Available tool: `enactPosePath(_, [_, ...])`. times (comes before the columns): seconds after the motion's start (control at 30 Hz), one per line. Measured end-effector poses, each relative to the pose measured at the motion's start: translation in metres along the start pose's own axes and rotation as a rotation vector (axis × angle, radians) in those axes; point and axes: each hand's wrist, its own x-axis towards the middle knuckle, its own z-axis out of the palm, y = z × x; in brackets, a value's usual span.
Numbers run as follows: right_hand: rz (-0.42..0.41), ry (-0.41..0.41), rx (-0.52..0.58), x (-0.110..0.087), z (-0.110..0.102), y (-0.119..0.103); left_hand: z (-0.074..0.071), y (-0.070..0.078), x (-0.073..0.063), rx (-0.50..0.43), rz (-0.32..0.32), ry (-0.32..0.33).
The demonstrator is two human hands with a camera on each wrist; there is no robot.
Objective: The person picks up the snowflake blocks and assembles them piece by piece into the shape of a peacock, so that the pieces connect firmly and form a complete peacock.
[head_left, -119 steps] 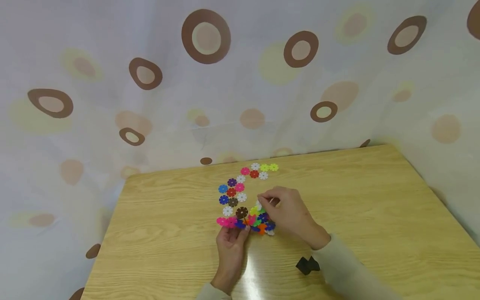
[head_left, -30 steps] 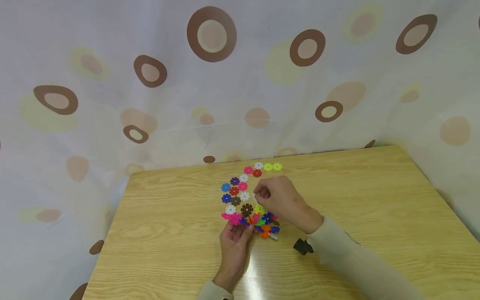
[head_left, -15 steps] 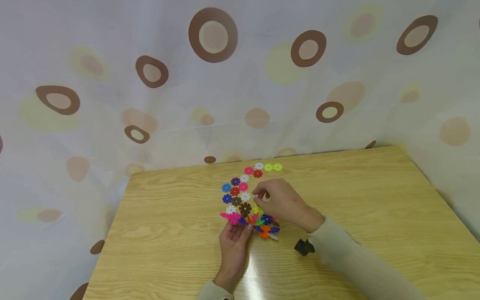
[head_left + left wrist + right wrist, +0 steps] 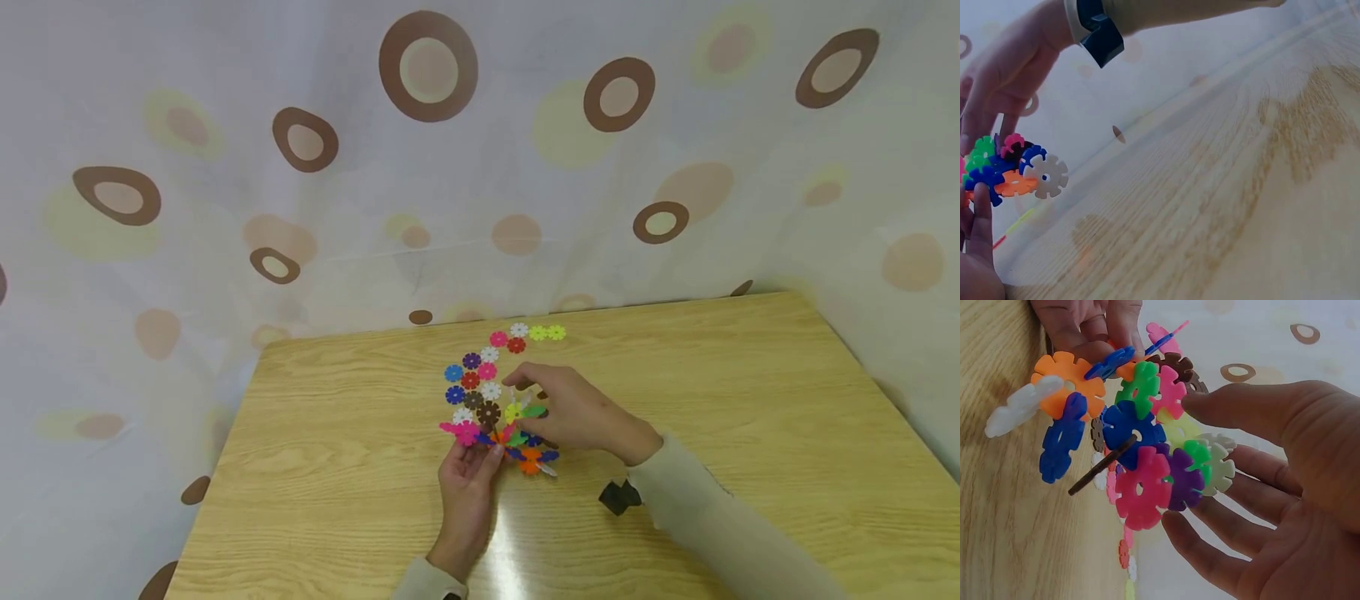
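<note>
My left hand (image 4: 467,492) pinches a cluster of joined, notched plastic flower discs (image 4: 530,461), held up over the table. The cluster mixes orange, blue, green, pink, purple, yellow, brown and white discs. My right hand (image 4: 577,412) is at the cluster's right side, thumb and fingers spread apart around it. In the right wrist view, the thumb (image 4: 1235,412) lies close to a pink disc, while the fingers reach behind a pale white disc (image 4: 1222,472) and a purple disc (image 4: 1182,481). Whether the fingertips touch them I cannot tell.
Loose flower discs lie in a curving band behind the cluster, from a white disc (image 4: 462,415) to a yellow disc (image 4: 556,332) near the back edge. A small black object (image 4: 619,497) shows beside the right sleeve. A patterned curtain (image 4: 337,208) hangs behind the wooden table (image 4: 315,467).
A white disc from the far end of the band is gone since four seconds ago. My right hand, pinching a white disc a second ago, now has its thumb and fingers parted, lower around the cluster.
</note>
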Motion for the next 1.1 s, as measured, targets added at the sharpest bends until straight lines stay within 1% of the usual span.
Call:
enactPosePath(0.13, [-0.007, -0.003, 0.022, 0.002, 0.001, 0.002, 0.001, 0.0, 0.001, -0.009, 0.004, 0.002])
enactPosePath(0.3, [-0.024, 0.02, -0.006, 0.005, 0.005, 0.006, 0.002, 0.0, 0.001, -0.02, -0.009, 0.008])
enactPosePath(0.5, [-0.018, 0.047, -0.042, 0.009, 0.012, 0.009, 0.002, -0.001, 0.002, -0.034, -0.012, 0.003])
enactPosePath(0.73, [-0.019, 0.036, -0.085, 0.009, 0.013, 0.01, 0.001, -0.002, 0.002, -0.04, -0.016, 0.0])
enactPosePath(0.87, [-0.014, 0.048, -0.109, 0.009, 0.014, 0.011, 0.001, -0.002, 0.002, -0.033, -0.008, -0.005])
enactPosePath(1.1, [-0.019, 0.057, -0.119, 0.008, 0.015, 0.009, -0.001, -0.001, 0.002, -0.025, -0.001, -0.003])
